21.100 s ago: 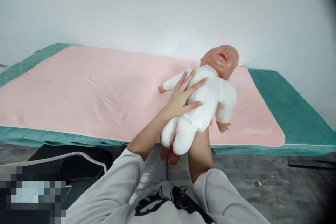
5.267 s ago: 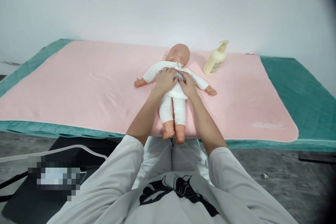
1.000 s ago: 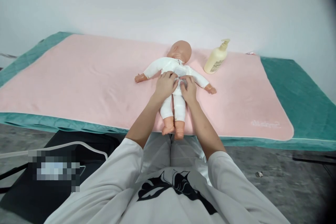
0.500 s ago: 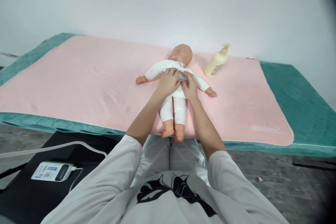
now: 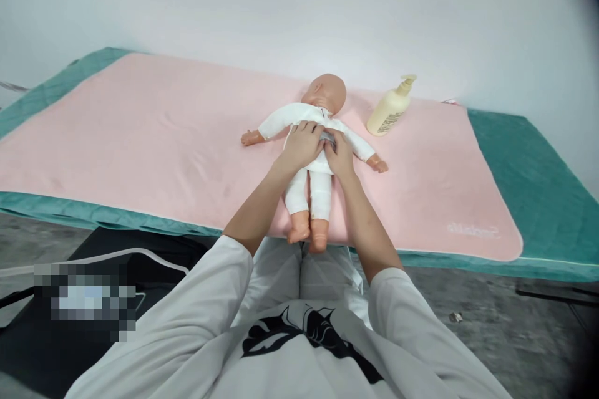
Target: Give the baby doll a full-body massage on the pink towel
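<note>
so there's a doll [image 5: 320, 163] in a white cloth suit stretched out on a pink mat [image 5: 196, 137], and both hands are right on it. looks face down to me, since what i get is the back of the head and an ear.

long axis runs pretty much straight away from the person: feet at the near edge, head at the far end leaning a touch right, arms spread to the sides. the doll's trunk is directly under the hands, so neither one is nearer. left hand [image 5: 304, 146] sits on the left half of the back, right hand [image 5: 340, 156] on the right half, palms down, fingers bent inward, thumbs close to each other. a greyish patch [image 5: 327, 137] shows between them. can't tell if the fingers are pinching or just resting.

off to the right, well apart from the hands, there's a cream pump bottle [image 5: 388, 113] near the wall [image 5: 234, 6]. dark capitals on its side, too small for me to read. the mat has pale lettering by its right corner, maybe ending in "life", but it's blurry. the shirt [image 5: 304, 361] has a black graphic, no words i can find. lower left, the pale thing [image 5: 84, 299] on the black seat is pixelated, so no label there.
</note>
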Tool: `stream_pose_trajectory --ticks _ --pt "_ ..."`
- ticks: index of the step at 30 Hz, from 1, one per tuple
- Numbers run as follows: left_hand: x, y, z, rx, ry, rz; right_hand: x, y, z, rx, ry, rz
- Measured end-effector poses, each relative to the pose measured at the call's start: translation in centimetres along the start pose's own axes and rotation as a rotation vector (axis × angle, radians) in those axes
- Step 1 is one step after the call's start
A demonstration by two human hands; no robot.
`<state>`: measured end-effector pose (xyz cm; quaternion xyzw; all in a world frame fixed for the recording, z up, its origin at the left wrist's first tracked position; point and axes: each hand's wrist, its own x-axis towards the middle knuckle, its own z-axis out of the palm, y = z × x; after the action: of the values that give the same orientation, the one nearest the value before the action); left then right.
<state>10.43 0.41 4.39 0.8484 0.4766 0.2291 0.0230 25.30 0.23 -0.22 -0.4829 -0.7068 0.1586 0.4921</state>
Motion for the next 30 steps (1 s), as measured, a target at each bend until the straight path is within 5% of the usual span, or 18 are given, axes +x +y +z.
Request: stream_pose_trajectory --ticks 10,30 --pt "0.8 0.5 -0.7 0.019 -0.002 0.012 1.3 1.8 0.4 0.060 0.055 -0.031" --pt "2.2 0.5 -0.7 0.068 -0.048 -0.009 2.2 1.2 0.1 0.033 -0.001 0.061"
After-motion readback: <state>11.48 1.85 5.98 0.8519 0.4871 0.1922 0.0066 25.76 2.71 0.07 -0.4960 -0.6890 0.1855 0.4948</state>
